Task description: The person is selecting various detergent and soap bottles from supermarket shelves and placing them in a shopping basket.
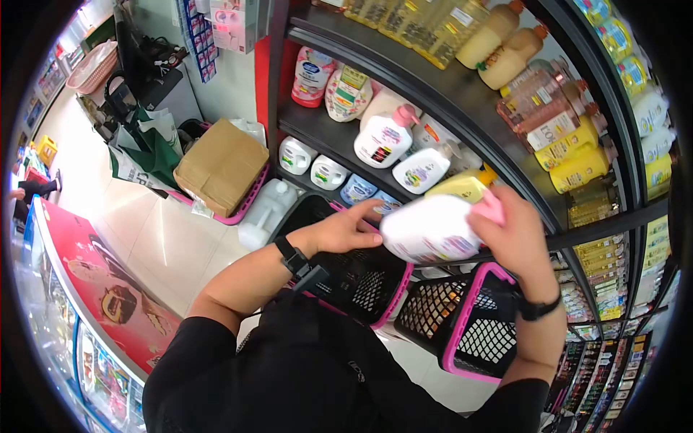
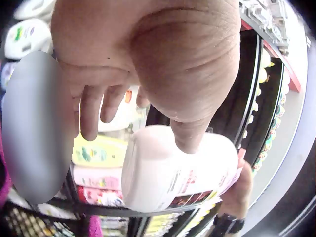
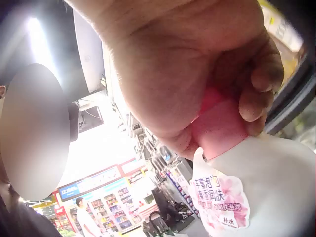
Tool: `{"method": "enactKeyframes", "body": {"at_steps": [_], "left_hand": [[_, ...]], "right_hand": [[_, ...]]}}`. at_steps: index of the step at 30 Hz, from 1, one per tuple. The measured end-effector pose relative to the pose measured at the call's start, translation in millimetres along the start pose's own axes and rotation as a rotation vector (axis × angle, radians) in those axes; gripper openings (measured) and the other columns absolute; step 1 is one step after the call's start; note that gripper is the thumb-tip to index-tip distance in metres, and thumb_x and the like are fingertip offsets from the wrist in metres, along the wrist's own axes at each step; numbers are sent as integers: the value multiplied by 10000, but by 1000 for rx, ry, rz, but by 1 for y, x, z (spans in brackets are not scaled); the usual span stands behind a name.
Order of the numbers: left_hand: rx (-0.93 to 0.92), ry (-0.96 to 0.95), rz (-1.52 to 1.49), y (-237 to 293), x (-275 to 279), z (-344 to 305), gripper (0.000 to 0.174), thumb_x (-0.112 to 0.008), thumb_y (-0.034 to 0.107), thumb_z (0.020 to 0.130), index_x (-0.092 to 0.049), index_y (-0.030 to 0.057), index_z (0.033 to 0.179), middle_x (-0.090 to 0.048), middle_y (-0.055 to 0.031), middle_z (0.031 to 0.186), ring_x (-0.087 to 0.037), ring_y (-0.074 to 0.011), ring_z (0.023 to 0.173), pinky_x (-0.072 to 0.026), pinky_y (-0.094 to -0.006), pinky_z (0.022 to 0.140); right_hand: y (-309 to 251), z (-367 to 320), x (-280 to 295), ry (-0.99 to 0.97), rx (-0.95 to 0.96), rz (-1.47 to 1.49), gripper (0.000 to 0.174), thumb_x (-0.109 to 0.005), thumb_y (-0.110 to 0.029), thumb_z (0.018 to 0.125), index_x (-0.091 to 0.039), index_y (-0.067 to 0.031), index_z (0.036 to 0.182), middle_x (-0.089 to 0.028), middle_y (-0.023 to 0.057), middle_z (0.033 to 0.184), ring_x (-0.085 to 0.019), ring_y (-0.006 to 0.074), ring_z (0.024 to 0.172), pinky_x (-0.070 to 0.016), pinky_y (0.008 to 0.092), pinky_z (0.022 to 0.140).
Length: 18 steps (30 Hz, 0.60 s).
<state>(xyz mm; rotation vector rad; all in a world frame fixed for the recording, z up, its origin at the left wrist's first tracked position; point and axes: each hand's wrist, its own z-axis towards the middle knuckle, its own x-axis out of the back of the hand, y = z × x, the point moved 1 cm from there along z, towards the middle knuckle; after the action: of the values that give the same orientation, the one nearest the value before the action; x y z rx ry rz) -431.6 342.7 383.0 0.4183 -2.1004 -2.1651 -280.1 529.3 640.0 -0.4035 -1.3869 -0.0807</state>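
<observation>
A white bottle (image 1: 429,229) with a pink top (image 3: 222,128) lies on its side in the air in front of the shelf. My right hand (image 1: 518,231) grips it by that pink top, fingers curled round the neck. Pink flowers and printed characters cover a label (image 3: 222,202) near the neck. At the bottle's base is my left hand (image 1: 341,229), its fingers loosely extended and the thumb tip right by the white plastic. In the left wrist view the left fingers (image 2: 91,111) reach past the bottle towards the shelf.
Pump bottles (image 1: 385,137) and smaller white bottles (image 1: 296,155) line the shelves. Below my hands stand black baskets (image 1: 361,285) with pink rims. A cardboard box (image 1: 222,166) sits in another basket on the left, beside a translucent jug (image 1: 268,213). A red-sided display case (image 1: 108,289) stands at lower left.
</observation>
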Motion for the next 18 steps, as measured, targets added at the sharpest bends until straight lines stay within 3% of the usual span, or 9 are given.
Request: {"method": "enactKeyframes", "body": {"at_steps": [4,6,8,9,17,18], "left_hand": [[-98,251,96,-2,75,-7,880,-823,153,825,-289,20,1512,-512,-159,1398,-520,-265,1290,-465,-396,1051],[-107,515,456,-2,112,-5,960,-887,173,725,-331,-15,1486,-512,-210,1393,-501,-318,1318,-400,-399,1116],[-154,705,643,-19,144,4,1039,-914,215,672,-322,-58,1480,-498,-266,1408,-483,-380,1338,-371,-409,1141],[-89,735,656,-7,152,5,1062,-917,216,663,-307,-75,1481,-484,-275,1426,-470,-387,1353,-375,-418,1142],[-78,722,645,-23,217,49,988,-914,221,662,-370,39,1467,-543,-229,1383,-508,-377,1322,-420,-436,1100],[-72,687,610,-25,222,55,1030,-909,314,665,-345,-12,1464,-529,-256,1381,-496,-417,1310,-402,-451,1105]], "right_hand": [[-71,85,-69,-37,47,-39,455,-741,-430,793,-640,-32,989,-699,234,847,-688,431,820,-536,508,726],[-90,120,-106,64,192,-46,473,-724,-426,809,-606,6,963,-701,231,828,-690,430,794,-538,518,717],[-105,151,-132,28,189,-66,469,-720,-418,814,-603,12,962,-702,235,826,-694,426,790,-543,517,717],[-111,166,-141,12,190,-77,468,-718,-414,817,-601,15,961,-702,237,825,-696,424,787,-545,516,716],[-120,242,-189,-3,71,-98,457,-675,-424,850,-607,2,1000,-710,235,875,-695,422,823,-543,513,739],[-116,249,-195,7,56,-102,448,-674,-410,850,-606,6,1004,-713,236,862,-701,415,818,-549,510,736]]}}
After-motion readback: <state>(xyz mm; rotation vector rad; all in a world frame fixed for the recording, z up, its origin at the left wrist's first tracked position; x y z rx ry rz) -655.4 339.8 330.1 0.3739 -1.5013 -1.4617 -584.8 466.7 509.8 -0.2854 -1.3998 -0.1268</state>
